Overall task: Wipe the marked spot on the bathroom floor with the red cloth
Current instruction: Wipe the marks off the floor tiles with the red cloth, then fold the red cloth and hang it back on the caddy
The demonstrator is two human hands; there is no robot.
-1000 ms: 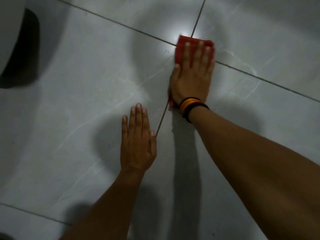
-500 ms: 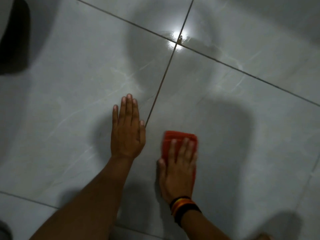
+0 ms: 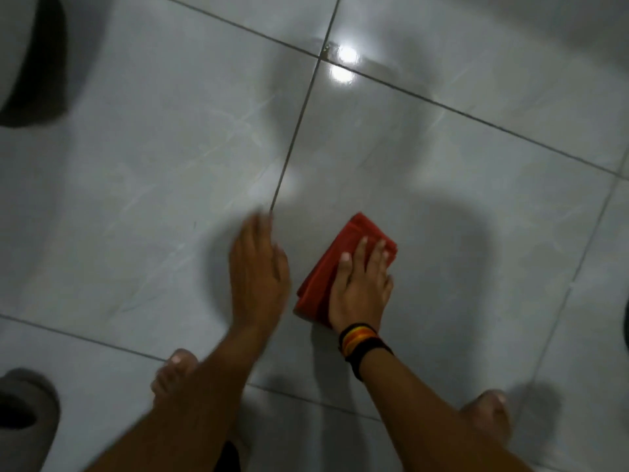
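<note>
Red cloth point(image 3: 343, 267) lies pinned to floor point(image 3: 136, 165) under flat right hand point(image 3: 360, 287) — no grip; left hand point(image 3: 257, 274) blurred — cannot tell.

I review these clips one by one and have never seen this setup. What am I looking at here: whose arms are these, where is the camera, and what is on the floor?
There is no machine: a person works with bare hands, filmed by a wide-angle camera worn on the head, looking down. The right hand, with striped wristbands, lies flat on a folded red cloth, pressing it onto the glossy grey floor tile. The left hand is blurred beside it and holds nothing. The person's bare feet show at the bottom. The bright patches near the dark grout crossing look like lamp reflections. I cannot make out a marked spot.
</note>
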